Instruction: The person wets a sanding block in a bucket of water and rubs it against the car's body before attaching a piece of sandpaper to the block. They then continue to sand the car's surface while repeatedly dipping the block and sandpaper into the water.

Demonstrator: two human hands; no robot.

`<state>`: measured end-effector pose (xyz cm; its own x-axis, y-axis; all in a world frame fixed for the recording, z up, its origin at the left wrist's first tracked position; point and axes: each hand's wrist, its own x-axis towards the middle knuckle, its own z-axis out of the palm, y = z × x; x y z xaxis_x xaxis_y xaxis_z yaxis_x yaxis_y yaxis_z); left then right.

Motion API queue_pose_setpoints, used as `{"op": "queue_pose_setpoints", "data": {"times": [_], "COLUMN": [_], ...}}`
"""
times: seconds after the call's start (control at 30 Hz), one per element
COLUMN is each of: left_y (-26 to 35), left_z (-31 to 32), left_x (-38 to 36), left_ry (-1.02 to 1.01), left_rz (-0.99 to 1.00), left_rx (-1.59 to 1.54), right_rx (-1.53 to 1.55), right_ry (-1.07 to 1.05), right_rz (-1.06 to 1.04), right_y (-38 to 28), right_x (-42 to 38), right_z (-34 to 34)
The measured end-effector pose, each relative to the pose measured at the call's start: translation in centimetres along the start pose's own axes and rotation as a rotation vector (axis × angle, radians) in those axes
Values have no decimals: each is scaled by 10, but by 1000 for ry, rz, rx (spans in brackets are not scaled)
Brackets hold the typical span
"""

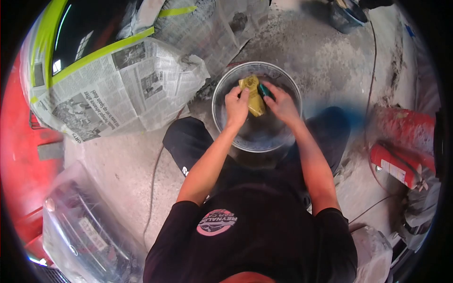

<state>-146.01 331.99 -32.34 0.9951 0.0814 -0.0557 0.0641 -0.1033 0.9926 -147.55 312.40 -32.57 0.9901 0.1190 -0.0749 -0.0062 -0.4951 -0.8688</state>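
My left hand (237, 107) grips a crumpled yellow sheet with dark print (253, 96), thumb on top of it. It looks like sandpaper, though its kind is not certain. In my right hand (284, 106) is a small dark green block (264, 90), fingers curled round it, right beside the sheet. Both hands are over a round metal basin (255, 150) that stands between my knees. Murky grey liquid seems to lie in the basin, partly hidden by the hands.
A car panel masked with newspaper (118, 89) and lime tape is at upper left. A plastic-wrapped bumper (89, 226) lies at lower left. A red fire extinguisher (394, 165) rests at right. A bucket (348, 18) stands at the back; a cable (153, 184) crosses the floor.
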Motion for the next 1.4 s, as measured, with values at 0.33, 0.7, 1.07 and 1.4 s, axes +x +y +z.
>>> {"op": "queue_pose_setpoints", "data": {"times": [0.33, 0.7, 1.07, 1.4], "left_y": [14, 46, 43, 30], "left_z": [-12, -10, -5, -4], "left_x": [-13, -31, -21, -18], "left_ry": [-131, -178, -210, -290], "left_rz": [224, 205, 104, 76], "left_rx": [337, 224, 87, -18], "right_rx": [194, 624, 794, 837], "right_ry": [57, 162, 188, 158], "right_rz": [-85, 115, 125, 148], "right_y": [-13, -34, -41, -31], "right_x": [4, -12, -20, -20], "right_z": [20, 26, 13, 10]}}
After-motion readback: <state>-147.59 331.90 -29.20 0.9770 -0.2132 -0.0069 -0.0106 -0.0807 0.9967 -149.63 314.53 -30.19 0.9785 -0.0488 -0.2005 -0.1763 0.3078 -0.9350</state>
